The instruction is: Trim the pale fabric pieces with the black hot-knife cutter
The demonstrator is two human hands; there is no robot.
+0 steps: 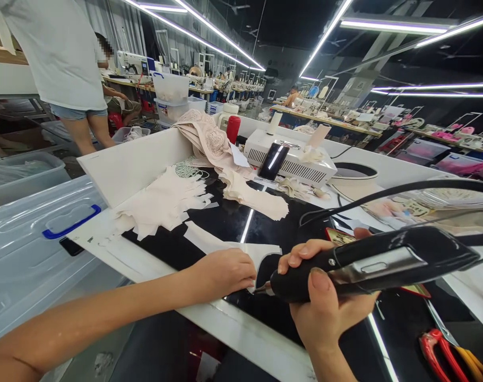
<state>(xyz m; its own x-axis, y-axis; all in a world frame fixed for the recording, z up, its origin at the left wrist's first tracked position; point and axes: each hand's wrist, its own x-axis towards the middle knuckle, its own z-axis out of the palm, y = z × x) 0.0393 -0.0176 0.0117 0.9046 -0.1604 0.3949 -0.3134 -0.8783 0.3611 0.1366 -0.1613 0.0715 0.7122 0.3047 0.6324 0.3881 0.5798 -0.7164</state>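
My right hand (325, 297) is wrapped round a black corded hand tool (369, 260) with a silver lever and a narrow metal tip. The tip points left and meets the edge of a cream fabric piece (213, 241) lying on the glossy black tabletop (281, 318). With its fingers pressed together, my left hand (225, 271) holds that fabric close to the tip; the fingertips are partly hidden. Beyond it lie a spread pile of cream cut pieces (157, 201) and a stack of similar pieces (253, 196).
Red-handled scissors (440, 350) lie at the lower right. A phone (273, 162) leans on a white vented box (293, 156). Pink-beige lace fabric (209, 138), a red thread cone (232, 129) and a white side board (134, 164) stand behind. A person (62, 58) stands at the left by plastic bins.
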